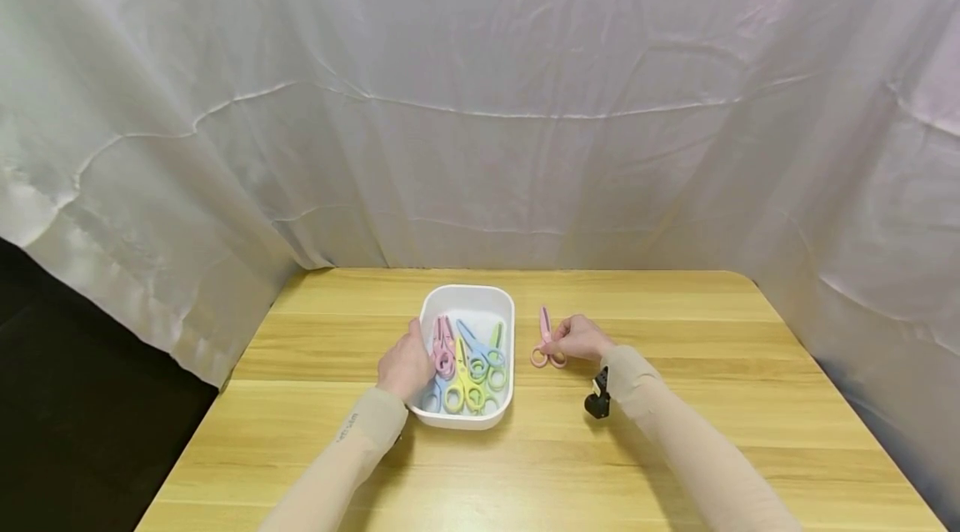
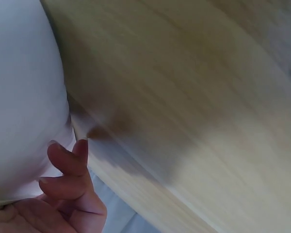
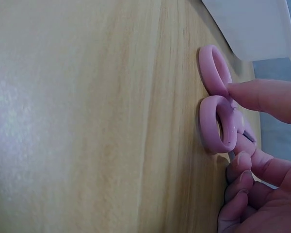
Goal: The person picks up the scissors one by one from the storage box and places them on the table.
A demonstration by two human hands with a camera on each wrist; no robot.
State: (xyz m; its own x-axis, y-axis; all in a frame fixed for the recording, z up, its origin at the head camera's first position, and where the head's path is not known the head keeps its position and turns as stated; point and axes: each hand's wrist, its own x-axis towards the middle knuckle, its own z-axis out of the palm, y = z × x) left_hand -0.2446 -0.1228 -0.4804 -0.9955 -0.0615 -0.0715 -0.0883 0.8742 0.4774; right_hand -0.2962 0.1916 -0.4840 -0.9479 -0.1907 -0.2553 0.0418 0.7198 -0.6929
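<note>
A white plastic bin (image 1: 461, 424) stands on the table with several children's scissors in it. Among them are pink scissors (image 1: 444, 361), yellow scissors (image 1: 462, 378), blue scissors (image 1: 477, 346) and green scissors (image 1: 496, 365). My left hand (image 1: 407, 363) grips the bin's left side, its fingers bent against the outer wall (image 2: 24, 97) in the left wrist view. Right of the bin, my right hand (image 1: 579, 338) pinches another pair of pink scissors (image 1: 545, 323) near the pivot between thumb and forefinger. Their finger loops (image 3: 217, 124) point toward me, low over the wood.
The wooden table (image 1: 720, 432) carries the bin left of its middle. Pale curtains (image 1: 525, 165) hang behind the table and along both sides. A small black camera (image 1: 597, 400) sits at my right wrist. A dark area (image 1: 90, 399) lies beyond the table's left edge.
</note>
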